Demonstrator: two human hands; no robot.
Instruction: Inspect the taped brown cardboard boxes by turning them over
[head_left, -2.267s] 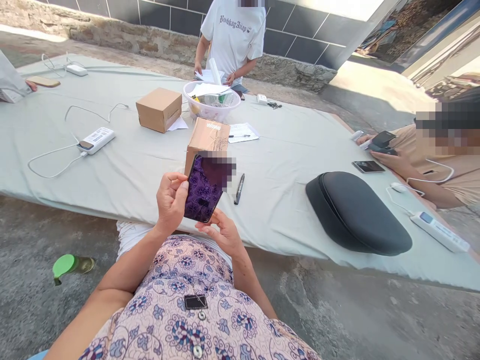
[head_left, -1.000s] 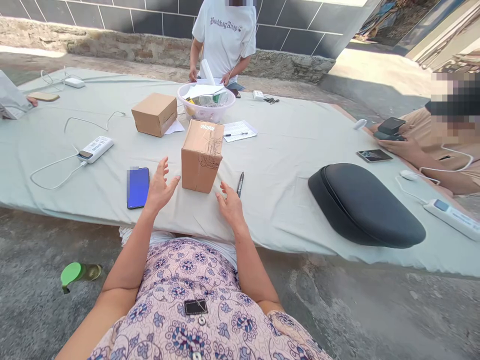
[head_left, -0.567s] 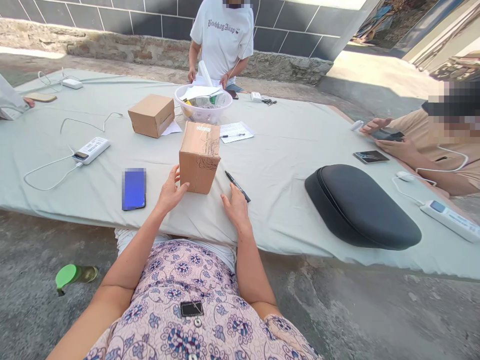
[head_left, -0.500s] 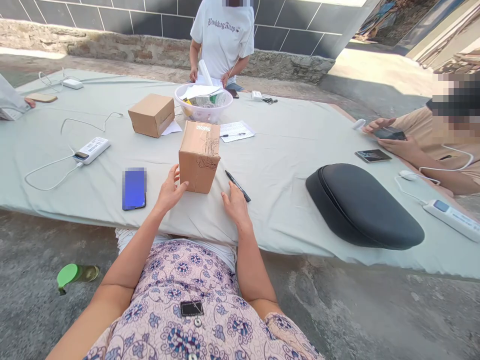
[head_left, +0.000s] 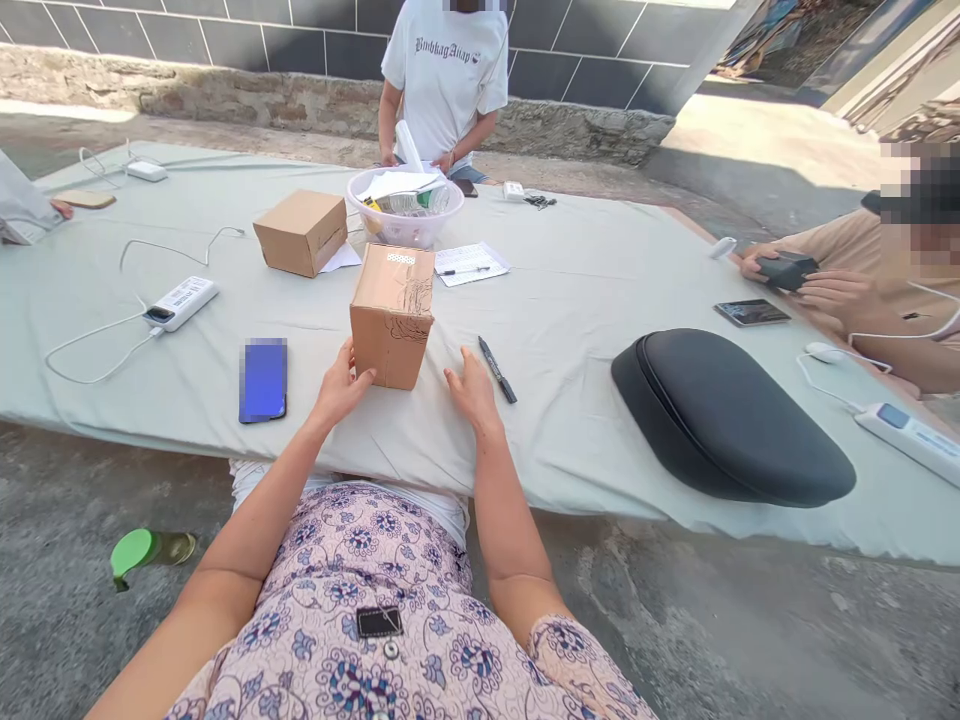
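The cardboard box [head_left: 390, 345] stands upright near the front edge of the cloth-covered desk [head_left: 570, 290], a plain brown block with flat faces, squared edges and a dark tangle of scribbled lines over one upper corner. The left hand [head_left: 341, 388] grips its lower near-left corner, thumb against the front face, fingers along the side. The right hand [head_left: 474, 390] lies loosely curled and holds nothing, just beside a slim black marker [head_left: 497, 370] with a smooth round barrel. Left of the box lies a flat, rounded rectangular phone [head_left: 263, 380] with a glossy blue screen, partly blurred. A second carton [head_left: 300, 232], lower and wider, sits farther back, near a thin lilac plastic basin [head_left: 439, 225] carrying white paper and clear plastic. To the right is a matte black cushion [head_left: 739, 415], thickly padded and rounded.

A short row of white characters crosses the box's top, too small to read surely. Pale lettering on the marker and print on the white power strip [head_left: 184, 303] are likewise unreadable. Handwriting-like lines fill a paper sheet [head_left: 480, 258]. Opposite, a person's white T-shirt [head_left: 446, 75] bears dark blackletter writing, its spelling unclear.
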